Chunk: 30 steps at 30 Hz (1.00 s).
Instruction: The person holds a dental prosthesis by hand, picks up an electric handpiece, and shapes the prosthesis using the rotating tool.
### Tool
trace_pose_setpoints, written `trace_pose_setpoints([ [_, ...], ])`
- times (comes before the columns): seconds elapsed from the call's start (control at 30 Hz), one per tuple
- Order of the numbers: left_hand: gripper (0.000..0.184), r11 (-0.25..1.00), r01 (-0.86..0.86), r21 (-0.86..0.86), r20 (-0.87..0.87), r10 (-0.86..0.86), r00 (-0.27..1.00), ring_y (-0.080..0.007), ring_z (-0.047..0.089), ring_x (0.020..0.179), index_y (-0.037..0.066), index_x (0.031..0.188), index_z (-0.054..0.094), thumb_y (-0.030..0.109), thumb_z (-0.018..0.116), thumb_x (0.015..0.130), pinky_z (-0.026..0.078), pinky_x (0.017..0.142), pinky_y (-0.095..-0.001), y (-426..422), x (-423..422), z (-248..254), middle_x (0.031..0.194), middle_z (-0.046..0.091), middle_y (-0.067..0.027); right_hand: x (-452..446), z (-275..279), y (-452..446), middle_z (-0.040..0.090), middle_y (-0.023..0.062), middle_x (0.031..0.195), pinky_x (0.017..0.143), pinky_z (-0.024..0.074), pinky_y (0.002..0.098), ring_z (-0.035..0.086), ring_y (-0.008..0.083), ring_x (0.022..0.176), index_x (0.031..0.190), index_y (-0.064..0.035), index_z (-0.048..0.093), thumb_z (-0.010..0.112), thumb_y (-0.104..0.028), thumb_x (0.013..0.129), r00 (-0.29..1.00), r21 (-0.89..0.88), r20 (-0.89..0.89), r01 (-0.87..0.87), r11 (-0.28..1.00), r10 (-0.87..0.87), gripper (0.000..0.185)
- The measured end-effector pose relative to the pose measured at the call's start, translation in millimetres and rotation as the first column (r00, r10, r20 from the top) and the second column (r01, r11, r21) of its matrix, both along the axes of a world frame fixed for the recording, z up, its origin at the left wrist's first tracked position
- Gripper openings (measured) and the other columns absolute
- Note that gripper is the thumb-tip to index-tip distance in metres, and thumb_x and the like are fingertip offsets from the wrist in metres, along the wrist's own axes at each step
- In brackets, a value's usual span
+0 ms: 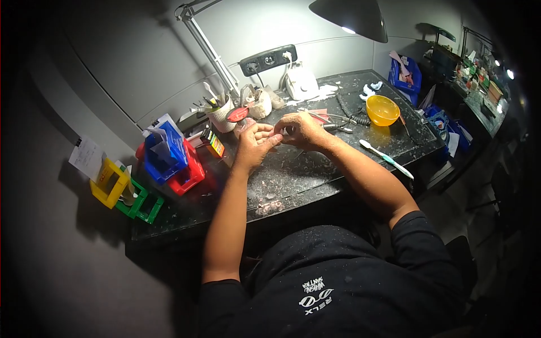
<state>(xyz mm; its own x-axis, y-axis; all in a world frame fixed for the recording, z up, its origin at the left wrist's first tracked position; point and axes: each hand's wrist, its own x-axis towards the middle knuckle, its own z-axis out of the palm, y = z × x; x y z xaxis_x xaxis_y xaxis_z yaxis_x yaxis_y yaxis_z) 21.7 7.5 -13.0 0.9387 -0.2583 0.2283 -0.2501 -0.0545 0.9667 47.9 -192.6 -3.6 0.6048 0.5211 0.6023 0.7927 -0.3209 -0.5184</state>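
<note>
Holding: a small pale bit [289,130] is seen between the fingers of the left hand [258,144] and the right hand [303,130]; it is too small and too covered to be named.
Left fingers: they are bent, and the tips are brought right up to the right hand; whether the bit is pinched by them cannot be told.
Right fingers: they are curled down and nearly closed around the bit; how tightly it is gripped cannot be told.
Bench: both hands are held above the dark bench [293,177], which is dotted with white crumbs.
Past the left hand: a red oval thing [237,115] is seen just beside the fingers, near a white holder [221,119] filled with sticks.
Right side: a yellow bowl [378,119] and a toothbrush [389,158] are set apart from the hands.
Left side: a blue bin [170,169] and a red bin [190,176] are crowded together.
Light: the bench is lit by a lamp [355,17].
</note>
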Motion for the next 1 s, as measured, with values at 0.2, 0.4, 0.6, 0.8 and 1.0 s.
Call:
trace_pose_setpoints([
  [0.2, 0.034, 1.0, 0.015, -0.019, 0.009, -0.015, 1.0, -0.0185, 0.069, 0.095, -0.003, 0.119, 0.056, 0.006, 0.07, 0.089, 0.06, 0.077, -0.0341, -0.2, 1.2, -1.6, 0.107, 0.069, -0.0126, -4.3, 0.9, 1.6, 0.066, 0.0082, 0.077, 0.062, 0.0515, 0.0343, 0.065, 0.023, 0.068, 0.087, -0.0071, 0.073, 0.081, -0.011, 0.073, 1.0, 0.046, 0.01, 0.008, 0.999, -0.009, 0.017],
  [0.4, 0.044, 0.995, 0.091, -0.041, 0.025, -0.09, 0.996, -0.0179, 0.066, 0.097, -0.006, 0.126, 0.051, 0.002, 0.071, 0.087, 0.061, 0.076, -0.0315, -0.6, 0.9, -0.5, 0.11, 0.066, -0.0152, -4.0, -0.7, 2.4, 0.062, 0.0062, 0.075, 0.059, 0.0503, 0.033, 0.063, 0.0213, 0.065, 0.084, -0.0089, 0.071, 0.081, -0.011, 0.073, 0.998, 0.091, 0.058, -0.045, 0.995, 0.039, 0.015],
  [0.6, 0.041, 0.997, 0.082, 0.013, 0.122, -0.083, 0.989, -0.0141, 0.065, 0.092, -0.001, 0.121, 0.054, 0.001, 0.073, 0.085, 0.06, 0.075, -0.0298, 2.1, 4.2, -4.2, 0.105, 0.064, -0.0075, -2.4, -1.2, 1.8, 0.062, 0.0027, 0.08, 0.057, 0.0487, 0.0296, 0.059, 0.0152, 0.063, 0.085, -0.0098, 0.069, 0.08, -0.007, 0.072, 0.999, 0.063, 0.023, -0.038, 0.997, 0.036, 0.017],
  [0.8, 0.04, 0.983, -0.178, 0.045, 0.339, 0.153, 0.928, -0.0138, 0.065, 0.089, 0.0, 0.115, 0.053, -0.003, 0.074, 0.081, 0.059, 0.068, -0.027, 1.0, 7.5, -7.7, 0.105, 0.063, -0.0092, -0.9, 7.4, -9.5, 0.06, 0.0014, 0.087, 0.059, 0.0491, 0.0285, 0.055, 0.0109, 0.063, 0.106, -0.0097, 0.064, 0.08, -0.011, 0.076, 0.988, 0.096, -0.077, 0.142, 0.985, -0.135, 0.034],
  [1.0, 0.045, 0.972, -0.236, 0.016, 0.337, 0.217, 0.916, -0.0155, 0.067, 0.085, -0.001, 0.116, 0.052, -0.002, 0.078, 0.078, 0.058, 0.063, -0.0258, 1.2, 8.7, -8.3, 0.102, 0.063, -0.0117, 4.9, 7.5, -26.3, 0.067, 0.0109, 0.089, 0.077, 0.0526, 0.0415, 0.067, 0.0312, 0.085, 0.104, -0.0061, 0.064, 0.074, -0.023, 0.078, 0.869, 0.009, -0.131, 0.483, 0.876, -0.478, 0.032],
])
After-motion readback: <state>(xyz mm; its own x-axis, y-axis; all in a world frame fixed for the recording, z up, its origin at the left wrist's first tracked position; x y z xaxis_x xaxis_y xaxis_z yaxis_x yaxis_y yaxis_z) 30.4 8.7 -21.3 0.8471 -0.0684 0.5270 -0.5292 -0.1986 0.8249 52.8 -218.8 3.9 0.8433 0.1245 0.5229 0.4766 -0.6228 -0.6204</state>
